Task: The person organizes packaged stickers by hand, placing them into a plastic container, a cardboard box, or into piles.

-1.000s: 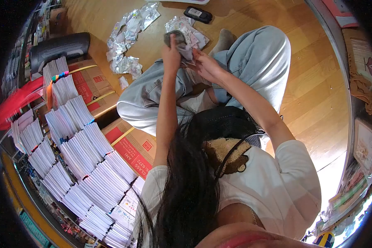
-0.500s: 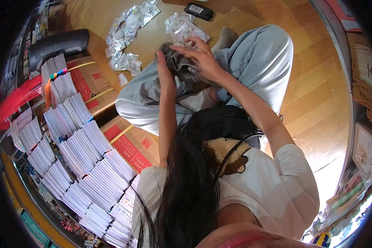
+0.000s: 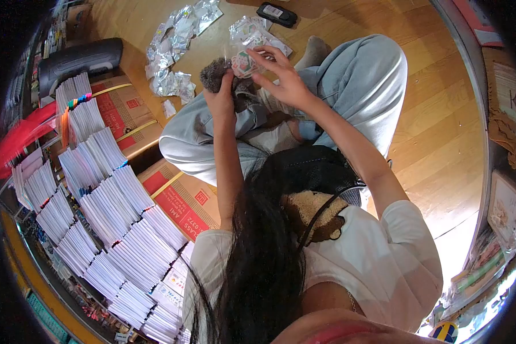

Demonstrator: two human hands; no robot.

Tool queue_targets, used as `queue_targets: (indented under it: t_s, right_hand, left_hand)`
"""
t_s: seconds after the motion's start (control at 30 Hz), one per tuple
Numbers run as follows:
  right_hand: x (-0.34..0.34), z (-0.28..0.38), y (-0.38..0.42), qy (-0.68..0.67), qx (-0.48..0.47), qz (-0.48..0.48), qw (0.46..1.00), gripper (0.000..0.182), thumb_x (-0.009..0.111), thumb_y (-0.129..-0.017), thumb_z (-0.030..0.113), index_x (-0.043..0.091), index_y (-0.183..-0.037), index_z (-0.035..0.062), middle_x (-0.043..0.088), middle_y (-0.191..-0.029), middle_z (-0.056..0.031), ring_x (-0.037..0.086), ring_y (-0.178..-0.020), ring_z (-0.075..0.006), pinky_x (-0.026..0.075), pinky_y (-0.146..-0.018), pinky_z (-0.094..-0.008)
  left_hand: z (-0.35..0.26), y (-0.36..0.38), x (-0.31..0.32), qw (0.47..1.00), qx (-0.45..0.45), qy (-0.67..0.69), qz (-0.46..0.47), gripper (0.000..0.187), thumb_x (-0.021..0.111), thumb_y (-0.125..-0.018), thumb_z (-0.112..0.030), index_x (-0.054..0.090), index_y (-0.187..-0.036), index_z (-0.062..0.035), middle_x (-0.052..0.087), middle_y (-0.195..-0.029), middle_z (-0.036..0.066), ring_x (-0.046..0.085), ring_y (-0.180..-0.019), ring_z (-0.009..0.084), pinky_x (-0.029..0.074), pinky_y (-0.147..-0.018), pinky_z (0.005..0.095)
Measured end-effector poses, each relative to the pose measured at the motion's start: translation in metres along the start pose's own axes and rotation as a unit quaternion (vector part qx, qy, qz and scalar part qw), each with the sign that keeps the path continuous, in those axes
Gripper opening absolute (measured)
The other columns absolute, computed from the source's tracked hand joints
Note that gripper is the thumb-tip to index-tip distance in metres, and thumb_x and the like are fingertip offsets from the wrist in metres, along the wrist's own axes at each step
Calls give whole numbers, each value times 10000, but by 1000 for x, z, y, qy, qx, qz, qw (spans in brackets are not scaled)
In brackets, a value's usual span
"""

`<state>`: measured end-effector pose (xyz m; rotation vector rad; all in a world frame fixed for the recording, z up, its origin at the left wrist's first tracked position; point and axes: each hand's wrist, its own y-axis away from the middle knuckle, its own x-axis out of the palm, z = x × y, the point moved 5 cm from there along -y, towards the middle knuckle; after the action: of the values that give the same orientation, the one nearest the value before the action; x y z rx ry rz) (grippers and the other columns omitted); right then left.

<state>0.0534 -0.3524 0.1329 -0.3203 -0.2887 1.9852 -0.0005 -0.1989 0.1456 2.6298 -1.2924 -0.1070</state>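
Wood floor (image 3: 441, 132) w/ foil packets (image 3: 172, 57) | L hand (image 3: 221, 97) fingers clamp grey fuzzy pouch (image 3: 215, 74); R hand (image 3: 286, 86) fingers pinch sticker packet (image 3: 243, 62) above lap

Warm wooden floor (image 3: 441, 143), cluttered shelves (image 3: 501, 114) along the edges.

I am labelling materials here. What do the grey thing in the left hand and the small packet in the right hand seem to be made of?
The grey thing in the left hand looks like soft, fuzzy plush or fabric: matte, with a shaggy outline. The small packet at the right hand looks like clear glossy plastic film over a red and green print; it glints like the packets on the floor.
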Motion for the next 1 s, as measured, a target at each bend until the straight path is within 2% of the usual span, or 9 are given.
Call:
queue_targets:
  t_s: [0.13, 0.23, 0.43, 0.53, 0.63, 0.7, 0.8, 0.93, 1.0]
  right_hand:
    - [12, -25, 8, -204, 237, 18, 950, 448, 557, -879, 188, 434, -1304, 123, 453, -1209, -85, 490, -1051, -191, 370, -927, -307]
    - [20, -33, 6, -269, 222, 29, 937, 422, 523, -898, 171, 424, -1297, 73, 515, -1135, -81, 514, -996, -159, 407, -884, -303]
    - [5, -54, 15, -505, 340, -158, 778, 361, 490, -910, 160, 440, -1235, 12, 579, -1085, -57, 542, -967, -142, 414, -873, -285]
    - [8, -41, 11, -476, 334, -113, 806, 389, 440, -923, 237, 421, -1259, 42, 550, -1151, -61, 527, -1028, -174, 389, -917, -311]
    - [14, -6, 19, -524, 451, -119, 712, 456, 368, -922, 346, 397, -1287, 73, 509, -1213, -68, 486, -1101, -200, 367, -949, -346]
    - [17, -23, 19, -523, 402, -103, 744, 514, 309, -915, 423, 391, -1299, 91, 468, -1262, -67, 449, -1147, -207, 332, -980, -360]
    - [14, -18, 16, -564, 404, -113, 712, 512, 355, -920, 424, 378, -1307, 90, 461, -1270, -55, 440, -1155, -203, 321, -988, -343]
    - [26, -32, 20, -587, 369, -73, 717, 509, 428, -911, 402, 370, -1302, 82, 451, -1268, -59, 443, -1144, -202, 340, -971, -346]
    - [30, -44, 22, -584, 366, -68, 721, 529, 406, -915, 416, 368, -1309, 65, 445, -1284, -58, 420, -1168, -197, 317, -991, -346]
  left_hand:
    - [-1, -1, -4, 999, -27, -25, 20, 286, 664, -772, -130, 569, -1000, 14, 603, -934, 67, 576, -820, 148, 463, -718, 273]
    - [0, 4, 3, 996, -45, -63, 44, 310, 647, -795, -171, 557, -1024, 18, 597, -958, 73, 577, -833, 163, 465, -735, 281]
    - [-6, 6, -1, 997, -23, -49, -52, 402, 561, -869, -323, 540, -1045, 38, 588, -972, 78, 558, -818, 145, 458, -726, 271]
    - [-16, 20, 17, 997, -10, -70, 28, 436, 465, -916, -338, 496, -1143, 33, 559, -1094, 122, 538, -981, 193, 424, -853, 306]
    - [-16, 35, 68, 887, 269, -340, 160, 451, 433, -914, -319, 438, -1254, -23, 439, -1291, 155, 381, -1222, 281, 250, -1025, 399]
    - [-10, 35, 87, 766, 357, -520, 122, 464, 431, -905, -311, 417, -1288, -49, 373, -1355, 155, 282, -1296, 305, 160, -1065, 439]
    - [-8, 13, 95, 751, 364, -539, 116, 475, 447, -889, -338, 429, -1280, -71, 374, -1357, 138, 285, -1290, 307, 136, -1057, 491]
    - [9, -36, 83, 915, 196, -340, 88, 420, 427, -908, -327, 495, -1183, -17, 551, -1139, 196, 500, -1093, 344, 369, -923, 405]
    - [13, -43, 74, 941, 113, -299, 106, 406, 431, -912, -308, 501, -1157, 7, 584, -1055, 204, 543, -1012, 351, 410, -861, 386]
